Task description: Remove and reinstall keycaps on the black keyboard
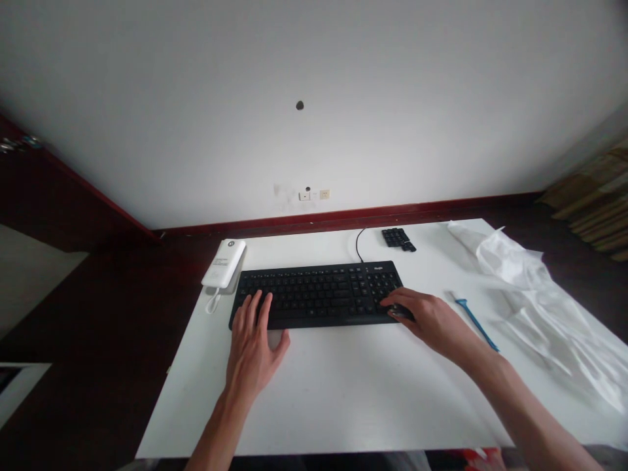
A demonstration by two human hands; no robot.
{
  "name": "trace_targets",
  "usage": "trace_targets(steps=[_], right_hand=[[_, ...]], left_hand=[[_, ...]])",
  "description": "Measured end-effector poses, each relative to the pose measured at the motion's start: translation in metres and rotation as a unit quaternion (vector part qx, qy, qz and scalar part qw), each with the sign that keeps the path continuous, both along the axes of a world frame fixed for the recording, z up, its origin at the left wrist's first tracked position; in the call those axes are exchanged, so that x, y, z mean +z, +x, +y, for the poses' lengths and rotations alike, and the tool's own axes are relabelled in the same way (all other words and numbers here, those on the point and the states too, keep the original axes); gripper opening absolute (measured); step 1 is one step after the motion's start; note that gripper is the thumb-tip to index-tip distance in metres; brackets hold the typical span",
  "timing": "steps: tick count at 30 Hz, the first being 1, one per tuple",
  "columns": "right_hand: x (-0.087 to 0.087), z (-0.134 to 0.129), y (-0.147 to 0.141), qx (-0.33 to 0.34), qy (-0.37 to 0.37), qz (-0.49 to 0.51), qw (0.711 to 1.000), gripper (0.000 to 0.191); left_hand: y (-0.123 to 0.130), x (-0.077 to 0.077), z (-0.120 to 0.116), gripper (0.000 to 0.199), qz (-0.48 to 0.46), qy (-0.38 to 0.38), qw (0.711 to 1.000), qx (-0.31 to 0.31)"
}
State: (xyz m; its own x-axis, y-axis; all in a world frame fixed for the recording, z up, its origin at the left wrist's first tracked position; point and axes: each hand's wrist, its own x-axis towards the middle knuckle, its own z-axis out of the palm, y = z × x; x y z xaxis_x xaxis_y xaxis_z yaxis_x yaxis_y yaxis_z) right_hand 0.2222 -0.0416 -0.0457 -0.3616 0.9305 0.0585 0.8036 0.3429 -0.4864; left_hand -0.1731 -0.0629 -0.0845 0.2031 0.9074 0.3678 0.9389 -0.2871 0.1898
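Observation:
A black keyboard point(314, 294) lies across the white table. My left hand point(252, 333) rests on its left end, with the fingers spread over the keys and the thumb on the front edge. My right hand point(422, 314) is at the number pad on the right end. Its index finger and thumb are drawn together there. Anything between them is too small and dark to make out. Behind the keyboard lies a cluster of black keycaps point(396, 238). To the right of my right hand is a slim blue brush point(475, 322) with a pale tip.
A white power bank point(224, 263) with a short white cable point(212, 302) lies at the table's left edge. Crumpled white sheeting point(549, 307) covers the right side of the table point(363, 399). The keyboard's black cord point(358, 245) runs toward the back. A wall with sockets point(314, 195) stands beyond.

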Motion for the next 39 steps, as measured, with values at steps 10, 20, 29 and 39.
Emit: trace_targets(steps=[10,20,29,39], right_hand=[[0.005,0.003,-0.001,-0.014,-0.011,0.033,0.999,0.027],[0.027,0.006,0.003,-0.235,0.012,0.254,0.938,0.031],[0.029,0.023,-0.053,-0.181,-0.030,0.674,0.716,0.052],[0.000,0.022,-0.070,-0.139,-0.004,0.646,0.751,0.052]], left_hand=[[0.000,0.000,0.002,0.078,-0.004,0.004,1.000,-0.004],[-0.001,-0.001,0.000,0.077,-0.004,0.003,1.000,-0.007],[0.000,-0.002,0.001,0.078,-0.015,0.017,1.000,-0.009],[0.000,-0.001,0.001,0.077,-0.012,0.007,1.000,-0.006]])
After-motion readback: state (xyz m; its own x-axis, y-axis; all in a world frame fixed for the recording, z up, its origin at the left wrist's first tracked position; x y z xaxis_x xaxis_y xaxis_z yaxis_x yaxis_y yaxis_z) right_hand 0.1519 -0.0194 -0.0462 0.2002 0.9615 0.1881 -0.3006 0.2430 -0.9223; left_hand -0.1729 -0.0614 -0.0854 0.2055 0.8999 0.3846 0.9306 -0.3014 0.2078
